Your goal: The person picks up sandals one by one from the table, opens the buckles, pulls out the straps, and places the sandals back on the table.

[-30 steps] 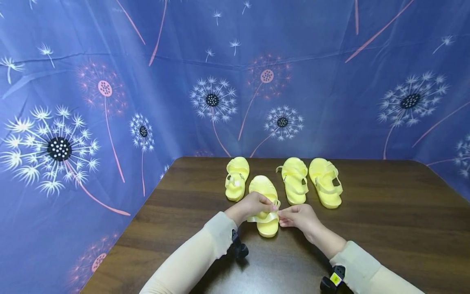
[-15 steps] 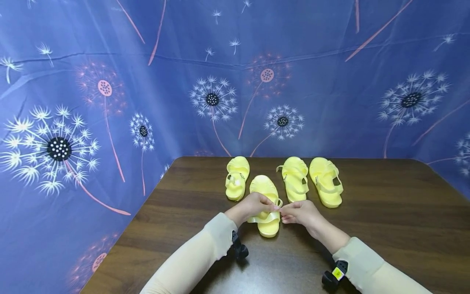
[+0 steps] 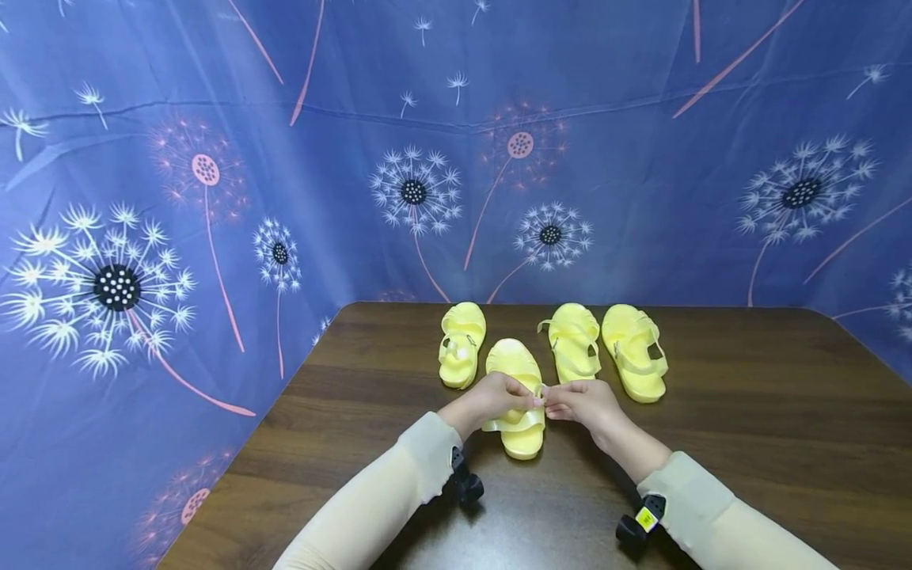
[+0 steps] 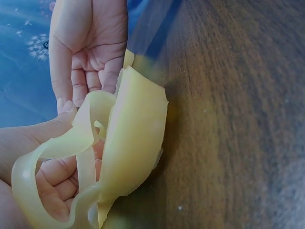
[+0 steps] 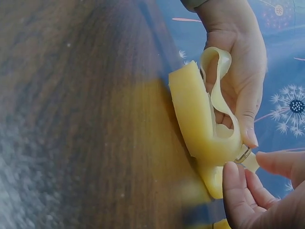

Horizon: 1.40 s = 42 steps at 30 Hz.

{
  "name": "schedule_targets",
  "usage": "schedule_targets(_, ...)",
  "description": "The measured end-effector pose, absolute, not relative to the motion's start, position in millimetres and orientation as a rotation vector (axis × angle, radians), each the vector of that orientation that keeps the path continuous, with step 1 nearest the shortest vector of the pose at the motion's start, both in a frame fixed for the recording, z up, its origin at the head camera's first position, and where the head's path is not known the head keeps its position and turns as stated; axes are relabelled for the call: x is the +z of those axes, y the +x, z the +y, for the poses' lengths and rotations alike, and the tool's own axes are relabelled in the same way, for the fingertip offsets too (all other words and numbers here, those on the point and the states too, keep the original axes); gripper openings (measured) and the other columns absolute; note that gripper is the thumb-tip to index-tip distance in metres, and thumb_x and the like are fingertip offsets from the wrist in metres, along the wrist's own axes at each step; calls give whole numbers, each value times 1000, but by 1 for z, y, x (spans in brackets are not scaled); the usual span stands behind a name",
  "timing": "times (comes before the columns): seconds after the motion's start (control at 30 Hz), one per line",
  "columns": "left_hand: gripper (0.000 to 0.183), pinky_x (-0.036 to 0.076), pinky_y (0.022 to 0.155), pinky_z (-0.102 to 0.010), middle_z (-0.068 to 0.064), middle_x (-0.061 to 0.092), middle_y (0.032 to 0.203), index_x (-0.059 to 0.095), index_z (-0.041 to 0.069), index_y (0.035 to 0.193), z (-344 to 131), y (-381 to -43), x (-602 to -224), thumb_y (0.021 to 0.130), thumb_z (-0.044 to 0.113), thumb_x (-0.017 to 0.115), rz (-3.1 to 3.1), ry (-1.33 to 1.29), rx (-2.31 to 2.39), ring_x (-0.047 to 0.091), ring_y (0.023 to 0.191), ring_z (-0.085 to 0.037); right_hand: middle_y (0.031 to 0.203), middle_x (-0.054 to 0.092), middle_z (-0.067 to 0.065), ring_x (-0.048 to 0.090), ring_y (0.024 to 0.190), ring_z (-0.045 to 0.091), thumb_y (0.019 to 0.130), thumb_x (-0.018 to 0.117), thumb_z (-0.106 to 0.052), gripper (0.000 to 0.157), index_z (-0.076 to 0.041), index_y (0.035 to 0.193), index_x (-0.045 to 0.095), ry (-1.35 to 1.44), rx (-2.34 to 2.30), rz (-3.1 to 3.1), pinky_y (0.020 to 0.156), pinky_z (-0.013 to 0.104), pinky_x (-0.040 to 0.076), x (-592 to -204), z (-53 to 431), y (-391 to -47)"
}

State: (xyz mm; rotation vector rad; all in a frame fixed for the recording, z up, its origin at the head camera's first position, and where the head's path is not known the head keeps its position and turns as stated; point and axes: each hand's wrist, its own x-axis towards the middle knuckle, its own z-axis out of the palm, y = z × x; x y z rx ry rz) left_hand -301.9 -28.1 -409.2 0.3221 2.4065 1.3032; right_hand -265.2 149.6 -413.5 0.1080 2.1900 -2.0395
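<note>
A yellow sandal [image 3: 523,443] rests sole down on the table, toe pointing away. My left hand [image 3: 494,400] reaches over it and pinches its ankle strap [image 5: 224,102] close to a small metal buckle [image 5: 244,155]. From the other side, my right hand [image 3: 586,405] holds the strap's end by the buckle between thumb and fingers. The two hands' fingertips meet at the sandal's right edge. In the left wrist view, the strap [image 4: 28,176] bows out in a loose loop beside the sole [image 4: 138,138].
Behind stand more yellow sandals: one at the left [image 3: 461,348], one just beyond my right hand [image 3: 573,336], and one farther right [image 3: 634,356]. All are on the brown wooden table [image 3: 748,443]. A blue dandelion-print cloth [image 3: 641,198] hangs along the table's far edge.
My right hand has shifted slightly up, its fingertips now right against the left ones. The small strap loop seen between the hands half a second ago is now mostly covered. The left hand stays put.
</note>
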Motion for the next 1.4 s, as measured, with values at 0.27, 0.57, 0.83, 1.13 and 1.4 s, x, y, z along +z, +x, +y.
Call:
schedule_targets(0.27,20,48,71,-21,4,71,99,76,8,94,-27,-303,-407,86,26,74,2376,346,1320,57,89,-7,76,71,2,68,69,9,91,66,-12,37,17,113,61,123,-2059,2186,70,23,58,-407,152,-270)
schedule_targets(0.57,19,50,74,-24,5,72,98,77,11,92,-28,-303,-405,85,29,75,2389,322,1294,59,89,-7,102,73,14,68,83,11,95,61,-22,46,15,122,56,48,-1912,2226,78,26,57,-401,160,-272)
schedule_targets(0.83,24,50,81,-29,5,70,99,77,11,92,-27,-304,-407,85,34,74,2401,298,1289,59,92,-10,90,75,6,69,88,16,90,68,-24,38,8,111,67,45,-1821,2285,81,32,57,-407,156,-268)
schedule_targets(1.13,20,51,91,-31,-2,73,106,76,9,103,-34,-306,-413,90,22,69,2376,364,1398,63,101,-12,91,73,3,65,84,16,88,71,-27,37,4,109,70,4,-1779,2319,79,31,54,-415,150,-266)
schedule_targets(1.4,14,51,81,-27,-6,74,100,76,5,97,-36,-305,-410,90,14,69,2440,405,1432,61,91,-10,94,72,2,61,90,15,81,79,-31,33,-3,98,74,51,-1666,2513,74,27,48,-415,142,-267)
